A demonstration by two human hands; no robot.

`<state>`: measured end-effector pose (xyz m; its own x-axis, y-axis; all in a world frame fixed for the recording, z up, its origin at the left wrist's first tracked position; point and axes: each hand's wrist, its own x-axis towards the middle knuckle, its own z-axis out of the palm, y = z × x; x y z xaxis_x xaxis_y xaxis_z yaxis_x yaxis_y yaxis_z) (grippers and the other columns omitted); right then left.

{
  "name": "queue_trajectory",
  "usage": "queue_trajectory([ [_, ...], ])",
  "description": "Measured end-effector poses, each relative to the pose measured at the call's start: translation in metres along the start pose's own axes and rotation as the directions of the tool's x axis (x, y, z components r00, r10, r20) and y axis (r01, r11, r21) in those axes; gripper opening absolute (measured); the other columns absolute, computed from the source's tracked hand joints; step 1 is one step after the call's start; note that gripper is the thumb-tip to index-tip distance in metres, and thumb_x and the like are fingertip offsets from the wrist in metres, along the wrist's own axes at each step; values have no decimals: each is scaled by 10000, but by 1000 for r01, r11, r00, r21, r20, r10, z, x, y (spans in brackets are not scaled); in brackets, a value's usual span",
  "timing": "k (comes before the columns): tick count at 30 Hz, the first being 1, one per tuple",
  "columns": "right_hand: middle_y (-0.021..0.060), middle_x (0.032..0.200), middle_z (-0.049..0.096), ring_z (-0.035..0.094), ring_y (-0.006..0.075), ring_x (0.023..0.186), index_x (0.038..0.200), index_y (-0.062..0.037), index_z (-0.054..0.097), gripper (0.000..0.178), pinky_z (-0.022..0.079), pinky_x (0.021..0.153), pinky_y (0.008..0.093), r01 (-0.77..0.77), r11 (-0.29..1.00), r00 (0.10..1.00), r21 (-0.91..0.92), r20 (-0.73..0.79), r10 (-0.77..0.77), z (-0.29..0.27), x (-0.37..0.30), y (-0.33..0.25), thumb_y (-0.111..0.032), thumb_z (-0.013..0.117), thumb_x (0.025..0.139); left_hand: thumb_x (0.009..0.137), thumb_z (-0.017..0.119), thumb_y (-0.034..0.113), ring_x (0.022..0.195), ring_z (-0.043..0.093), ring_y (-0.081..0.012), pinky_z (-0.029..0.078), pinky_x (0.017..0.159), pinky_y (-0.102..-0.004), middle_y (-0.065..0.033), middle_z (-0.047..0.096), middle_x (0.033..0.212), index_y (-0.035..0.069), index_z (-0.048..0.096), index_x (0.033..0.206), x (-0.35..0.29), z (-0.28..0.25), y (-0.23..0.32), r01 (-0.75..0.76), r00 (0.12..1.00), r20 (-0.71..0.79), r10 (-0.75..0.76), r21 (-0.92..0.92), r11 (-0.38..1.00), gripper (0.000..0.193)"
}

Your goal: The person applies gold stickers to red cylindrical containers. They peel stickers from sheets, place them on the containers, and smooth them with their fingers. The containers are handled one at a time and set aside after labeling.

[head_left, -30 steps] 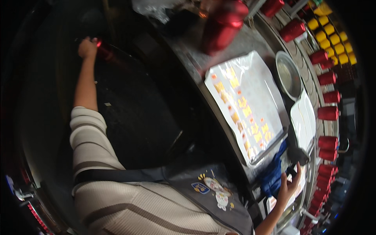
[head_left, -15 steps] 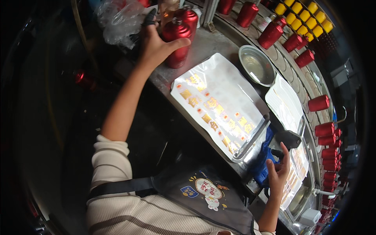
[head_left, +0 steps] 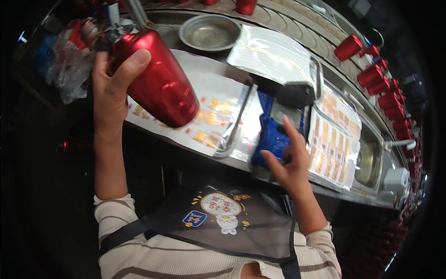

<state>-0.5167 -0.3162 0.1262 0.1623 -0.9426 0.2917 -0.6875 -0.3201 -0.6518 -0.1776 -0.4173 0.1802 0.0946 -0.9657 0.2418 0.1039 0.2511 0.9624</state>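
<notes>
My left hand [head_left: 114, 88] is wrapped round a red metallic bottle [head_left: 160, 86], which tilts with its narrow neck up and left and its base down and right. The bottle hangs over a sheet of gold and red decals [head_left: 197, 79] lying on a metal tray [head_left: 226, 149], and hides part of it. My right hand [head_left: 292, 162] reaches in over a crumpled blue cloth [head_left: 274, 139], thumb and index finger spread, nothing visible between them. Just beyond those fingertips is a dark, rounded flat piece [head_left: 295, 95]; what it belongs to is unclear.
A round metal basin [head_left: 210, 32] stands behind the tray, beside a glossy white sheet [head_left: 272, 51]. More decal sheets [head_left: 332, 151] lie to the right, before a sink [head_left: 368, 160]. Red bottles [head_left: 348, 47] line a curved conveyor [head_left: 283, 18] behind. A clear plastic bag [head_left: 69, 69] sits far left.
My left hand has taken a red bottle up from the bench and brought it over the decal sheet. The view has swung right. My right hand is now beside the blue cloth.
</notes>
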Motion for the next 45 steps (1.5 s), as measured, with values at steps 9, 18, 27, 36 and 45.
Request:
queue_trajectory([
  [9, 171, 1184, 618, 646, 190, 877, 1501, 10, 383, 986, 523, 662, 278, -206, 938, 966, 279, -92, 240, 5, -59, -4, -185, 884, 674, 791, 827, 375, 1186, 587, -241, 486, 994, -389, -174, 515, 1342, 0, 377, 1392, -9, 151, -51, 687, 437, 777, -453, 37, 726, 839],
  [18, 199, 1267, 569, 642, 253, 979, 1487, 25, 390, 937, 531, 755, 313, -312, 947, 949, 78, -18, 315, 2, -63, -1, -167, 860, 700, 746, 853, 369, 1131, 606, -243, 501, 971, -368, -188, 597, 1205, -22, 402, 1314, -31, 173, -71, 523, 632, 597, -494, 142, 841, 824],
  [27, 164, 946, 520, 579, 284, 798, 1490, -27, 414, 874, 493, 694, 368, -370, 928, 924, -51, 80, 373, -14, -54, 0, -156, 799, 716, 677, 887, 502, 1081, 641, -269, 524, 918, -366, -228, 611, 1177, -80, 376, 1300, -28, 177, -80, 362, 677, 546, -493, 336, 869, 994],
  [36, 42, 1038, 622, 388, 0, 542, 1305, -36, 630, 549, 330, 509, 167, -552, 762, 811, 339, 5, 585, -59, -44, 28, 77, 608, 768, 729, 849, 409, 822, 679, -228, 538, 742, -358, -138, 695, 926, -27, 619, 1045, 97, 83, -137, 86, 995, -34, -96, 778, 623, 586],
  [45, 66, 1102, 629, 394, -5, 566, 1305, -35, 630, 535, 349, 525, 162, -513, 803, 842, 302, -2, 539, -56, -29, 30, 71, 627, 781, 698, 843, 359, 973, 681, -364, 541, 829, -453, -195, 710, 1014, -9, 628, 1053, 141, 89, -165, 74, 992, -29, -121, 917, 392, 555],
])
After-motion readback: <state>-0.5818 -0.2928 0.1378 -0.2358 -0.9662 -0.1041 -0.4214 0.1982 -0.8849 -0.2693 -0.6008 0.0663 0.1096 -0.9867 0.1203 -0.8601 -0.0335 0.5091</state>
